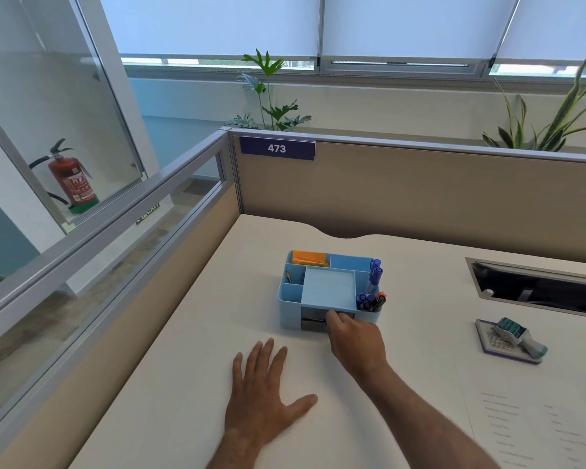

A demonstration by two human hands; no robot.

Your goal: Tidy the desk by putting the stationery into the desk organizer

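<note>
A light blue desk organizer (329, 288) stands in the middle of the white desk. Orange sticky notes (309, 258) fill its back left compartment, a pen (289, 276) leans in a left slot, and several markers (372, 292) stand in the right compartments. My right hand (354, 336) is at the organizer's lower front opening, fingers curled against the small drawer there; what the fingertips hold is hidden. My left hand (264, 390) lies flat on the desk in front of the organizer, fingers spread, holding nothing.
A teal roller stamp (518, 335) rests on a purple-edged pad (498, 341) at the right. A printed sheet (535, 418) lies at the near right. A cable slot (538, 287) opens in the desk's right rear. Partition walls (420, 191) enclose the desk at the back and left.
</note>
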